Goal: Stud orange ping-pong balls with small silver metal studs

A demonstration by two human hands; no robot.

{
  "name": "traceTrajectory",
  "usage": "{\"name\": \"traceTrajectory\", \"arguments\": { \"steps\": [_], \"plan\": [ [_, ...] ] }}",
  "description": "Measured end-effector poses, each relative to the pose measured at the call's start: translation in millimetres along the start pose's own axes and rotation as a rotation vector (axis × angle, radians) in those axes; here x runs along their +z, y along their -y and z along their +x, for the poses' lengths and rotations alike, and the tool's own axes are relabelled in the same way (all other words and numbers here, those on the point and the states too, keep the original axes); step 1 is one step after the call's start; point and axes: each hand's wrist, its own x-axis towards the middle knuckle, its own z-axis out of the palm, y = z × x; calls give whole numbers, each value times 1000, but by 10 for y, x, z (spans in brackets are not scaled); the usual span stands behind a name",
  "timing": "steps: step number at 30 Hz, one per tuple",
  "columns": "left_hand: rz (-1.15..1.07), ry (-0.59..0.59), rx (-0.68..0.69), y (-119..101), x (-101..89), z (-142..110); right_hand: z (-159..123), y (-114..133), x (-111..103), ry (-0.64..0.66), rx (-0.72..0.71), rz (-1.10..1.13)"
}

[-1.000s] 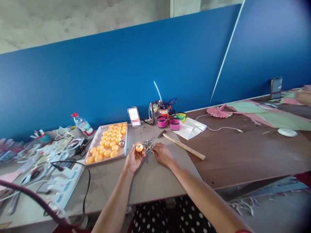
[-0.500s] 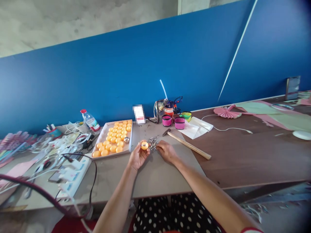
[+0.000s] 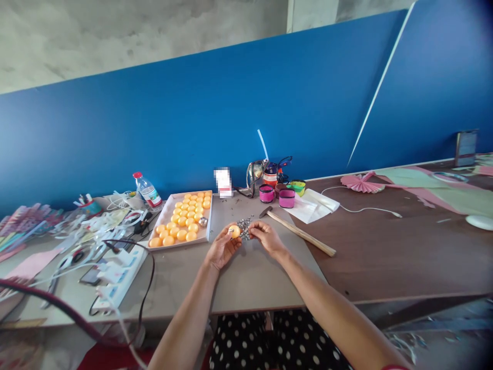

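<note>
Desk, grey at left and brown at right, thick with things

The grey part of the desk (image 3: 254,285) carries a white tray (image 3: 165,215), a red-capped bottle (image 3: 148,193) near its far left corner, a white power strip (image 3: 124,280) and a loose pile of small metal pieces (image 3: 244,224). A hammer (image 3: 302,234) lies from grey onto brown. On the brown part lie a white cable (image 3: 367,210), a pink paper fan (image 3: 362,183) and pink and green sheets (image 3: 450,195).

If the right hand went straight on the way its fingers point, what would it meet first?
Likely the right hand would meet the small metal pieces first; if it's raised above them, perhaps the orange ball in the left hand.
</note>
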Motion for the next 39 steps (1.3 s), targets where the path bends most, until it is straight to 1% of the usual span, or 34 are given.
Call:
{"name": "traceTrajectory", "arguments": {
  "steps": [4, 8, 12, 19, 24, 34, 39],
  "plan": [
    [26, 19, -7, 2, 50, 8, -61, 44, 76, 32, 43, 42],
    [51, 5, 3, 19, 66, 12, -78, 76, 116, 32, 30, 11],
    [89, 23, -4, 45, 47, 21, -61, 48, 113, 39, 50, 8],
    [133, 9, 21, 78, 70, 58, -49, -38, 107, 117, 127, 202],
    [170, 16, 34, 83, 88, 43, -42, -62, 107, 126, 163, 265],
    [201, 21, 25, 105, 67, 36, -45, -73, 83, 129, 183, 261],
    [212, 27, 32, 107, 58, 37, -49, -83, 84, 150, 167, 275]
  ]
}}
